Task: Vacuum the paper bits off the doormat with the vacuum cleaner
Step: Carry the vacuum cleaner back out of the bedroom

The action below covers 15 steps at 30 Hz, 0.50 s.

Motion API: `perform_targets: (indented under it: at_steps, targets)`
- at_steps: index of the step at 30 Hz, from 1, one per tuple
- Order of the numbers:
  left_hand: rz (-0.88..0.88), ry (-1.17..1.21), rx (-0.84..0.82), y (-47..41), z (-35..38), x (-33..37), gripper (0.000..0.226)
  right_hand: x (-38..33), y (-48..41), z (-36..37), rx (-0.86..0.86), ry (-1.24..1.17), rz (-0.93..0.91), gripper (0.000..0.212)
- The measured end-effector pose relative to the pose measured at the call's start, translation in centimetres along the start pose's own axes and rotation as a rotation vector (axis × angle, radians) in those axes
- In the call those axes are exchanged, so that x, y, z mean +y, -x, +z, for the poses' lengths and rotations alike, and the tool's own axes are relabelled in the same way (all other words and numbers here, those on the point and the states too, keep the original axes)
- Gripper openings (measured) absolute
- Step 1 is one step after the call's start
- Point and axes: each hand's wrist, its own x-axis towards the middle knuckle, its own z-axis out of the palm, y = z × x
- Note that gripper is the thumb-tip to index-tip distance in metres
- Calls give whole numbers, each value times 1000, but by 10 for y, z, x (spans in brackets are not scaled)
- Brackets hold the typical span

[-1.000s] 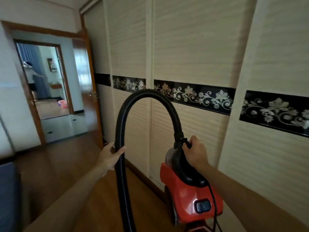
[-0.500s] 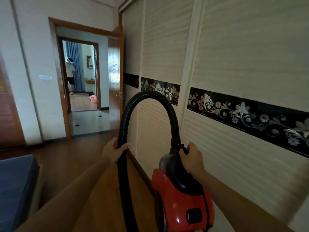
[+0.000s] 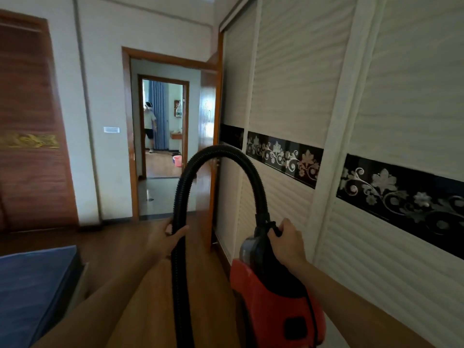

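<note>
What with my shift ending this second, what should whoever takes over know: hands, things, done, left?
Left grip: holds the hose.
Right grip: holds the vacuum by its top handle, beside the wardrobe.
Doormat and paper bits: not in view.
Done: vacuum in hand; no vacuuming seen.
Left: reach the doormat, set the vacuum down, suck up the bits.

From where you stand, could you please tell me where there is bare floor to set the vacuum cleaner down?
Bare wooden floor runs between the blue bed and the wardrobe doors, up to the doorway. Near you, the hose and vacuum cleaner crowd it.
</note>
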Motion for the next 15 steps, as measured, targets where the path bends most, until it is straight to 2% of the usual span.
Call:
perform_targets:
  at_steps: [3,7,15]
  targets:
    - [-34,25,59,-53,6,-17,38,2,-59,28,-43,-14,-12,24]
    - [-81,28,109,-109,11,-34,33,-3,-131,62,-92,-38,-50,21]
    - [-116,4,310,-196,-21,-48,38,-33,-242,149,-141,-33,-186,22]
